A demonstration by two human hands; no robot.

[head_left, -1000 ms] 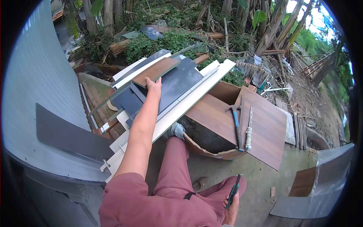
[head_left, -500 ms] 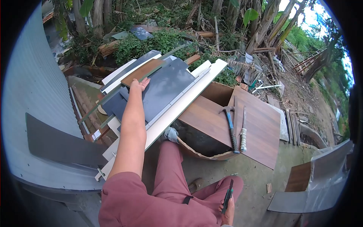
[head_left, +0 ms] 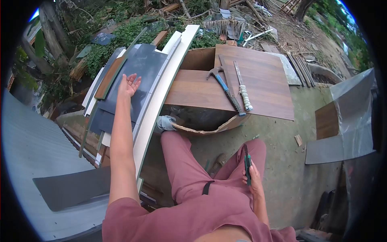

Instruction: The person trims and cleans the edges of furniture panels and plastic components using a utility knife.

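My left hand (head_left: pixel 129 85) reaches forward over a dark grey panel (head_left: pixel 150 60), palm up and fingers spread, with nothing in it. That panel lies on a stack of boards, between a narrow brown strip (head_left: pixel 109 76) on the left and a long white strip (head_left: pixel 171 74) on the right. Near my right thigh, my right hand (head_left: pixel 255 182) is wrapped round a utility knife (head_left: pixel 247 171) with a black and green handle. Its dark blade points up and away from me.
Right of the stack, wood-grain boards (head_left: pixel 266 80) lie over an open box (head_left: pixel 197 58), bearing a claw hammer (head_left: pixel 225 89) and a long blade with a wrapped handle (head_left: pixel 243 90). A corrugated metal sheet (head_left: pixel 36 141) is on the left. Plastic-covered panels (head_left: pixel 350 109) stand at right.
My left hand has come off the brown strip's near edge and turned palm up above the grey panel. The view has swung right and down; the utility knife stays in my right hand.
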